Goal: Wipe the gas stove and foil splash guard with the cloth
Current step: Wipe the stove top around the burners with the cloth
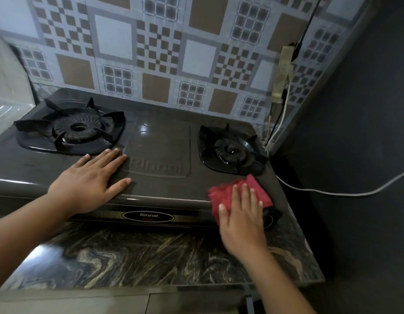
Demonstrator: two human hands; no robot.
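My crumpled red cloth (232, 191) lies on the front right corner of the dark brown glossy 2-burner gas stove (155, 155), draping a little over its front edge. My right hand (241, 219) presses it down with straight fingers laid flat on top, not curled around it. My left hand (90, 180) rests flat on the stove top near its front edge, fingers spread and straight, holding nothing, just in front of the large black left burner (76, 129). The smaller black right burner (231, 150) sits just behind the cloth. The patterned foil splash guard (151, 53), in brown, grey and white squares, stands along the stove's back edge. The stove sits on a dark marbled countertop (140, 257). A white cable (332, 191) trails off past the stove's right edge.
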